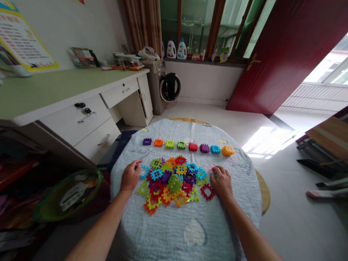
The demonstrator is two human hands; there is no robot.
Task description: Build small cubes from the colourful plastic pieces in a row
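Note:
My left hand rests on the cloth at the left edge of a loose pile of flat interlocking plastic blocks. Its fingers are loosely bent and apart, next to a blue window-shaped block, and no held thing shows. On the pile's right side lies my right hand, palm down with fingers spread and nothing visible in them. A red frame-shaped block is just left of it. Beyond the pile stands a row of several assembled block cubes, from a purple cube to a yellow-orange cube.
A pale blue cloth covers the round table. On the left are a desk with drawers and a green-rimmed basket. A washing machine with its door ajar, detergent bottles and a red door are farther back.

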